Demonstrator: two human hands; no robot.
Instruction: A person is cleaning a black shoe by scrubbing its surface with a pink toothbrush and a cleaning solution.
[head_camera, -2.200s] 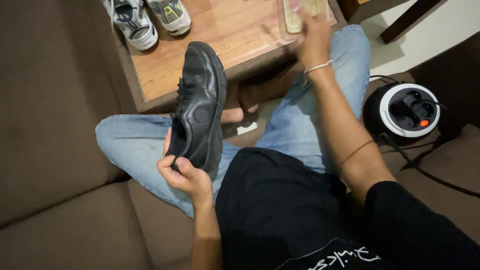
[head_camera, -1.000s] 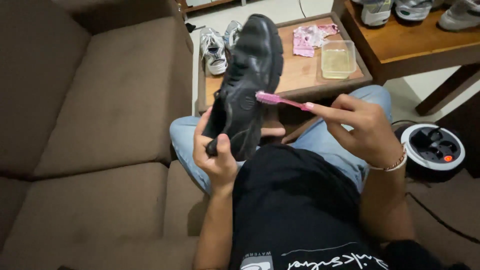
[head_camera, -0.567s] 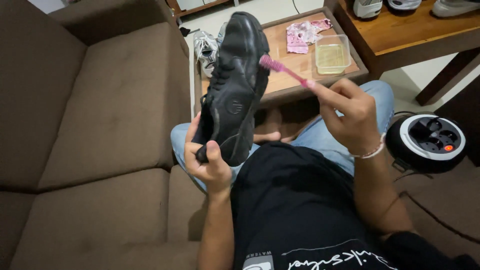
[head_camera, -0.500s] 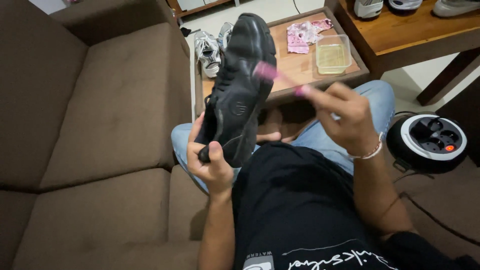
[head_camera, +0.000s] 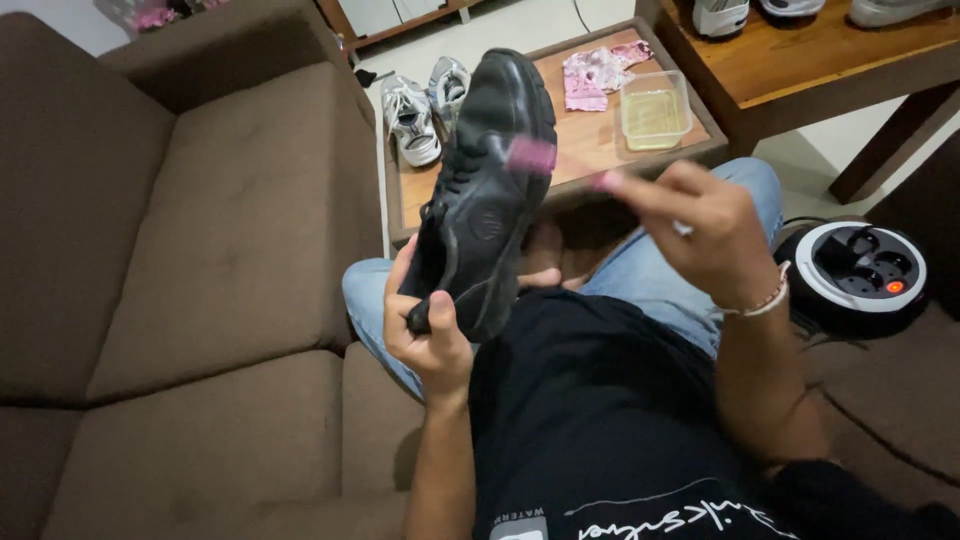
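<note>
Left hand (head_camera: 432, 335) clamps the heel of a black shoe (head_camera: 487, 190), toe pointing away; right hand (head_camera: 700, 232) pinches a pink toothbrush (head_camera: 535, 157) against its side.

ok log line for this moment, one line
left hand: grips black shoe at heel | right hand: holds pink toothbrush, bristles on shoe side | seat: brown sofa

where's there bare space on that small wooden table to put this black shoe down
On the small table, bare wood lies between the white sneakers at the left edge and the pink cloth, partly hidden behind the black shoe. The right end is crowded: cloth beside the clear container.
</note>
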